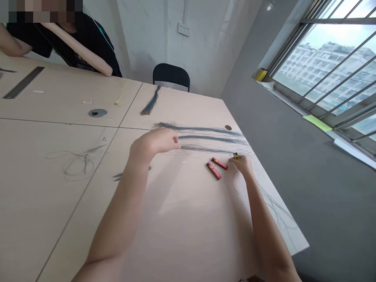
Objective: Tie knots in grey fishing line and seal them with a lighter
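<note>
Several fine blue-grey threads form a bundle (205,149) stretched across the table in front of me. At its left end my left hand (155,143) has its fingers pinched together on the threads. Past it lie two more thread bundles, a middle one (208,138) and a far one (199,128) with a frayed left end. Near the right end, my right hand (242,165) is closed on a small yellow-and-black object (236,156), mostly hidden by the fingers. Left of that hand lie two small red-and-black lighter-shaped items, a near one (214,170) and a far one (219,163).
Scissors (118,176) lie partly under my left forearm. Loose thread (85,162) is tangled at the left. Another thread bundle (151,101), a grey ring (98,112) and a dark ruler-like strip (23,83) lie farther off. A person (96,51) sits across the table.
</note>
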`<state>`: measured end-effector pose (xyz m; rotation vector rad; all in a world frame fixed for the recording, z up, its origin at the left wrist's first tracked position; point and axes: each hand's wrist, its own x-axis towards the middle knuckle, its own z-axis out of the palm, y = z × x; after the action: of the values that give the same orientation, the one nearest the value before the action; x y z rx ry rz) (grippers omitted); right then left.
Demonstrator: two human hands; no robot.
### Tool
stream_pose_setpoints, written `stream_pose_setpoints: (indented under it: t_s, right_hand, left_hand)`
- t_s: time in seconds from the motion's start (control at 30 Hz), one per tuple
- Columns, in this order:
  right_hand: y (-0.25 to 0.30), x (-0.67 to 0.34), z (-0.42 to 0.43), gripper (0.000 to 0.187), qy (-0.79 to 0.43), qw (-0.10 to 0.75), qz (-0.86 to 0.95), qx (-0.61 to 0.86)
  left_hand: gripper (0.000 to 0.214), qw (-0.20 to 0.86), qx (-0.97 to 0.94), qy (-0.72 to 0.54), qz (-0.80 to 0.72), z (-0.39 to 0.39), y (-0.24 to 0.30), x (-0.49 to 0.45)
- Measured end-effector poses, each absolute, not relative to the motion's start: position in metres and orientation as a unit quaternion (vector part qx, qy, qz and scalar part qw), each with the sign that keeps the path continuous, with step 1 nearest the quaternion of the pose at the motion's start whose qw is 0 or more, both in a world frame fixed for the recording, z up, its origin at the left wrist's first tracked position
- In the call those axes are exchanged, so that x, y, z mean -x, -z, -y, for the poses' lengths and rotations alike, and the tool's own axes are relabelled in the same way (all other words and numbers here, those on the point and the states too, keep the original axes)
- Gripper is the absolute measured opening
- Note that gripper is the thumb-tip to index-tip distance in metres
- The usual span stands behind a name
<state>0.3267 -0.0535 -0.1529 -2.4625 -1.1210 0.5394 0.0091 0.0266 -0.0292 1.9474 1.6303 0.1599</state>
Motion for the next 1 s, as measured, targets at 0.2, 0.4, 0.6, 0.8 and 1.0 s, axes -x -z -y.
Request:
stream_pose_setpoints:
  t_s: [0.2,0.4,0.6,0.8,1.0]
  right_hand:
    - [0.154,-0.335,0.054,0.03,-0.189,0.178,0.402,0.878]
    - [0.159,-0.342,0.06,0.033,-0.203,0.192,0.436,0.855]
    - [0.163,-0.342,0.059,0.039,-0.224,0.215,0.463,0.83]
    - [0.139,-0.344,0.069,0.043,-0.262,0.325,0.465,0.781]
    - [0.094,-0.343,0.078,0.042,-0.277,0.453,0.468,0.706]
  left_hand:
    - [0.021,0.264,-0.767,0.041,-0.584,-0.02,0.014,0.002]
    - [0.026,0.231,-0.786,0.064,-0.57,-0.021,0.015,0.006]
    - [0.025,0.232,-0.785,0.063,-0.571,-0.019,0.013,0.008]
    - [0.026,0.236,-0.783,0.055,-0.573,-0.022,0.016,0.012]
    - [0.027,0.238,-0.773,0.052,-0.585,-0.024,0.017,0.014]
